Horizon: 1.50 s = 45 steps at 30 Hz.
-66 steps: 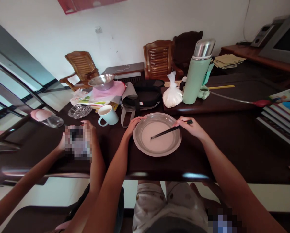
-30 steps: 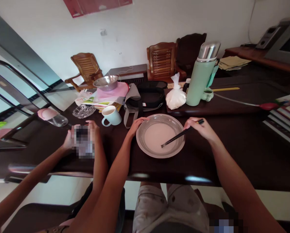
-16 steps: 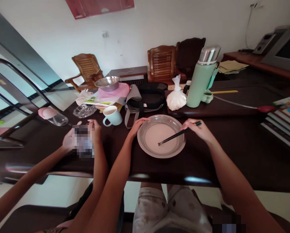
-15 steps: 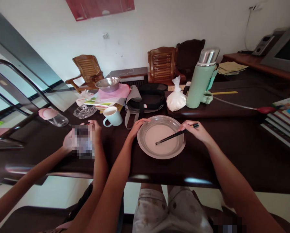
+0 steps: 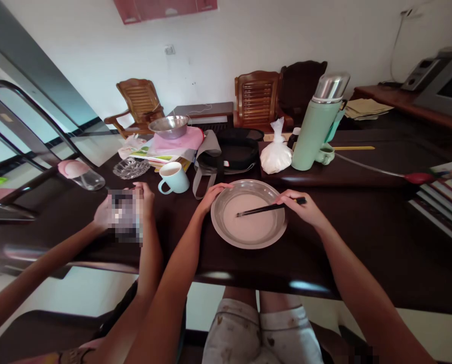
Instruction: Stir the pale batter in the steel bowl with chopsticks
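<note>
A wide metal bowl (image 5: 216, 222) of pale, milky liquid (image 5: 248, 227) sits on the dark table before me. My left hand (image 5: 213, 196) grips the bowl's upper left rim, fingers laid along the edge. Black chopsticks (image 5: 261, 208) are held in my right hand (image 5: 299, 205) over the bowl's right side, their tips in the liquid left of the middle. Beyond the bowl stands a tied plastic bag of white powder (image 5: 276, 156). A light blue mug (image 5: 178, 183) is to the left of my left hand.
At the left, another person's hands (image 5: 146, 199) hold a blurred-out object. A green thermos (image 5: 316, 134), a black bag with grey straps (image 5: 239, 151), a glass ashtray (image 5: 131, 168) and a second metal bowl (image 5: 168, 129) stand farther back. Stacked books (image 5: 441, 207) lie at the right.
The chopstick tips have moved left and slightly away from me through the liquid. My left hand stays on the rim. The whole view has shifted slightly.
</note>
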Each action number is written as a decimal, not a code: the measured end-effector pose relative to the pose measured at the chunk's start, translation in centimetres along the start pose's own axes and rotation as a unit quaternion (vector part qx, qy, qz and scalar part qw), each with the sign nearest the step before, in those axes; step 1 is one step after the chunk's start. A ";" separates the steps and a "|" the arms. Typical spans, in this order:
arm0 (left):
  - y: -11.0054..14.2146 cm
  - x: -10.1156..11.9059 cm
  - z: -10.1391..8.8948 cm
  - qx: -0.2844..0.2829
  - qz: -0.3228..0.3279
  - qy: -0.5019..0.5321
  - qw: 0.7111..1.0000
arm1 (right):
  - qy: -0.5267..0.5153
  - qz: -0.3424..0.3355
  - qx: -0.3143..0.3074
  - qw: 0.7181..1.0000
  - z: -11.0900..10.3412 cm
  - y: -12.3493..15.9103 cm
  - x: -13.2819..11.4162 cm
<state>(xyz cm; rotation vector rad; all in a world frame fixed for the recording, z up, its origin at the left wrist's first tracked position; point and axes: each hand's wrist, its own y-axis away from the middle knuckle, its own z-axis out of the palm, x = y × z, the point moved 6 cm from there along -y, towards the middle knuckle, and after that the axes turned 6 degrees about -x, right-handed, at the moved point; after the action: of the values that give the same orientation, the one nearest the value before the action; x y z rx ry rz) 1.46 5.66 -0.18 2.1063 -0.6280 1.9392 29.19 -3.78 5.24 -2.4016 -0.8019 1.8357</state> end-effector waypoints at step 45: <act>-0.8 -0.8 0.0 0.001 -0.012 -0.015 1.000 | -0.062 -0.004 0.091 0.994 -3.5 0.6 0.6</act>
<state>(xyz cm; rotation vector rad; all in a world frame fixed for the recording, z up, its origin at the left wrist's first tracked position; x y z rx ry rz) 1.78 6.55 -0.82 2.1384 -0.6057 1.8993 32.67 -3.02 5.62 -2.1919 -0.6195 1.9755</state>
